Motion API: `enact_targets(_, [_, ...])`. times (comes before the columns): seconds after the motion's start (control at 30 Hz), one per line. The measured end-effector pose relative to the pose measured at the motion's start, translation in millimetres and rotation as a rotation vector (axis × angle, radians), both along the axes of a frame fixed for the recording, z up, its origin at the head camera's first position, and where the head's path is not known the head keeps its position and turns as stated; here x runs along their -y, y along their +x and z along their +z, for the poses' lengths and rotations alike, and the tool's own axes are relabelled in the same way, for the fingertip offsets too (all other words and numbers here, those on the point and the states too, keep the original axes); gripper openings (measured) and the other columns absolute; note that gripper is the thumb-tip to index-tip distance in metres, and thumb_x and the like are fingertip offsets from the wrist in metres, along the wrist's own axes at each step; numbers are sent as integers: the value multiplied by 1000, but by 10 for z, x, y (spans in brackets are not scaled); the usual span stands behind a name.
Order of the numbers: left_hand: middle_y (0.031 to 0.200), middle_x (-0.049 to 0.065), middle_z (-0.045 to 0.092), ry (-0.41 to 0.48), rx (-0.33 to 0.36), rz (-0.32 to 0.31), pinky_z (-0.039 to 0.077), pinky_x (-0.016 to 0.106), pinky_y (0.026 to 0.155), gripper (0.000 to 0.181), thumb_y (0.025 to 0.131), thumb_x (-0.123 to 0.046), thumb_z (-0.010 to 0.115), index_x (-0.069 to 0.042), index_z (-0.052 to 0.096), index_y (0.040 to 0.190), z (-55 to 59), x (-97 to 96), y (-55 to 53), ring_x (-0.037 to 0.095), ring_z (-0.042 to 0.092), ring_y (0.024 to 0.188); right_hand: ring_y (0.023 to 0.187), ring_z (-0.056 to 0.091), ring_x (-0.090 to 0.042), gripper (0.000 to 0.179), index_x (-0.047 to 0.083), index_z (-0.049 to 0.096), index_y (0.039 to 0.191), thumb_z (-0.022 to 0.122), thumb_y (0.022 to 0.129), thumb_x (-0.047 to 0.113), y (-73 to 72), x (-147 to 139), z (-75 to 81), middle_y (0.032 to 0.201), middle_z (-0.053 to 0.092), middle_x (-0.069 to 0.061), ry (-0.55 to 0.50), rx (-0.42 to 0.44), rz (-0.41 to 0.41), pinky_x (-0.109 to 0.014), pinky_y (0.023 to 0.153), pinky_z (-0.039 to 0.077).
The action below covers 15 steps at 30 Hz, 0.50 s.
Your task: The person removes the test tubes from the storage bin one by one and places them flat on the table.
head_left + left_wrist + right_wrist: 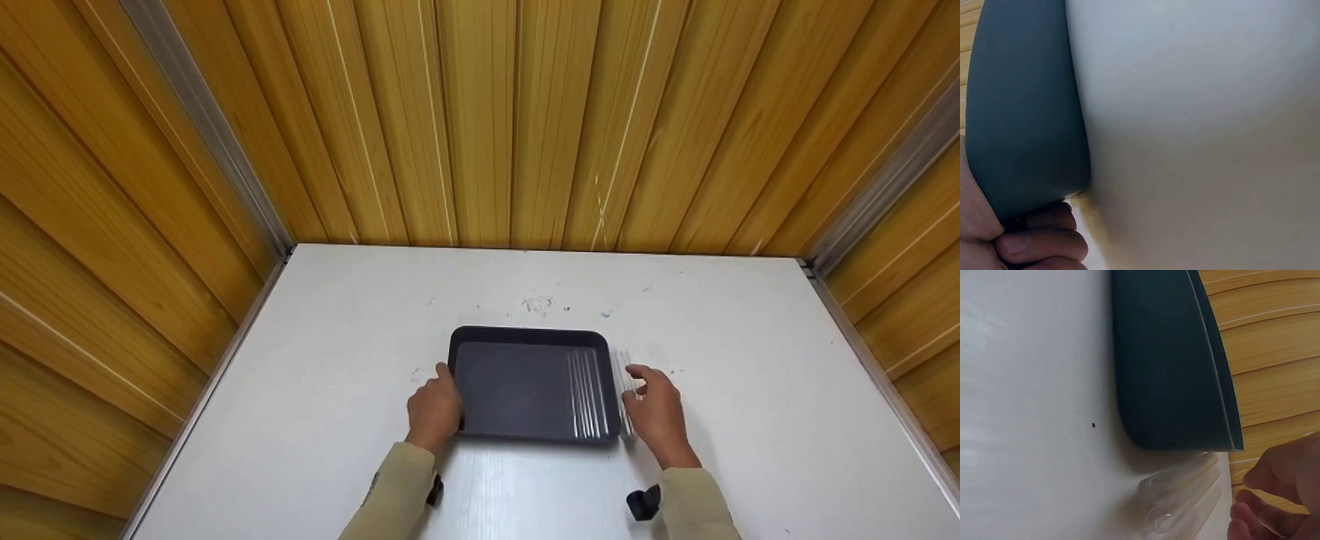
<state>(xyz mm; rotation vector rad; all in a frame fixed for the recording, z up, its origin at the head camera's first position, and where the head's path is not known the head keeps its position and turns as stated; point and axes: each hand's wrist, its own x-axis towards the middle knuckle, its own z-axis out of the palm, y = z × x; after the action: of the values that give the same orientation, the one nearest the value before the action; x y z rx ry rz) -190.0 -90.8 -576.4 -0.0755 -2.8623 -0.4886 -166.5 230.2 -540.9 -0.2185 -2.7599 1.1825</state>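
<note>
A dark grey rectangular tray (510,386) lies on the white table. Several clear test tubes (587,394) rest side by side along its right inner side. My left hand (435,405) grips the tray's left wall; in the left wrist view, curled fingers (1044,246) show at the tray's corner (1027,112). Just outside the right wall, more clear test tubes (1179,495) with rounded ends lie on the table. Over these tubes is my right hand (656,409), thumb and forefinger apart and nothing seen between them. It partly hides the tubes in the head view.
The white table (337,360) extends around the tray, with dark scuff marks (537,304) behind it. Wood-patterned panels (480,127) stand at the back and both sides, with metal strips (225,142) at the corners.
</note>
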Motion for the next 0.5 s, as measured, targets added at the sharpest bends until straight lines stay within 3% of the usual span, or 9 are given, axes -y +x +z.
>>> enact_targets(0.17, [63,13,59,6,-45,-5,45,40,45,18,93,5,59,7,57,110,-23,16,5,22,52,47,106,60,-35,40,-7,59,132,59,93,-3,-3,59,52,128,61,-24,25,-19,-3,-48,82,49])
enact_targets(0.5, [67,15,61,33,-6,0,48,44,50,23,95,1,57,9,56,116,-12,3,0,28,58,53,107,60,-35,40,-6,58,133,60,93,-3,11,179,135,128,60,-24,20,-10,4,-46,82,50])
